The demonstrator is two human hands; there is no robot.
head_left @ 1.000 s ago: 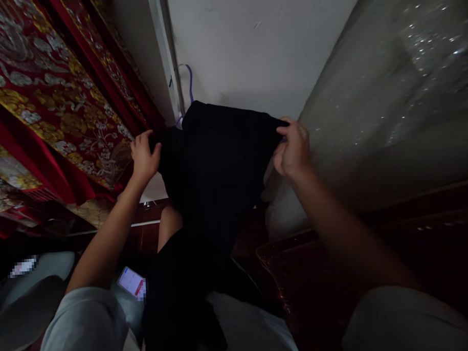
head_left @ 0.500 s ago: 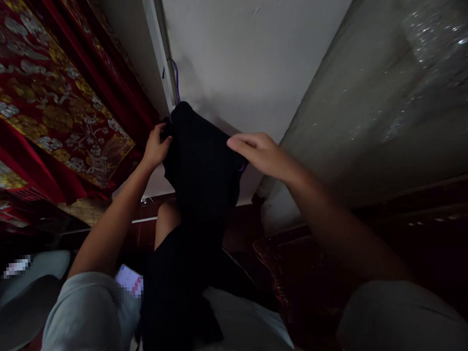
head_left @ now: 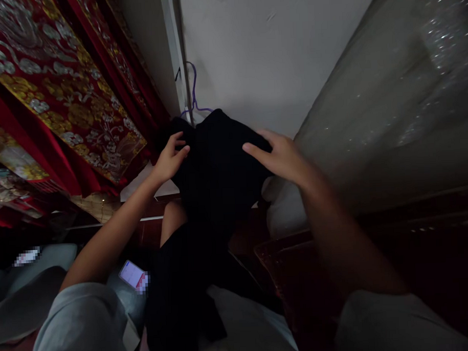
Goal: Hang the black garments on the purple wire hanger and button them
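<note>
A black garment (head_left: 215,181) hangs in front of me from a purple hanger (head_left: 194,95) hooked on the white door frame (head_left: 175,49). My left hand (head_left: 169,160) grips the garment's upper left edge with curled fingers. My right hand (head_left: 279,156) lies on the garment's upper right part, fingers stretched out and pressing the cloth. The lower cloth falls down into my lap.
Red and gold embroidered fabric (head_left: 62,84) hangs at the left. A pale wrapped bulk (head_left: 388,103) leans at the right. A lit phone (head_left: 134,275) lies below near my left elbow. Dark red wooden furniture (head_left: 299,275) stands low at the right.
My right hand moved from the garment's far right corner inward onto its top, then opened flat. The garment was gathered narrower. My left hand kept its hold at the left edge.
</note>
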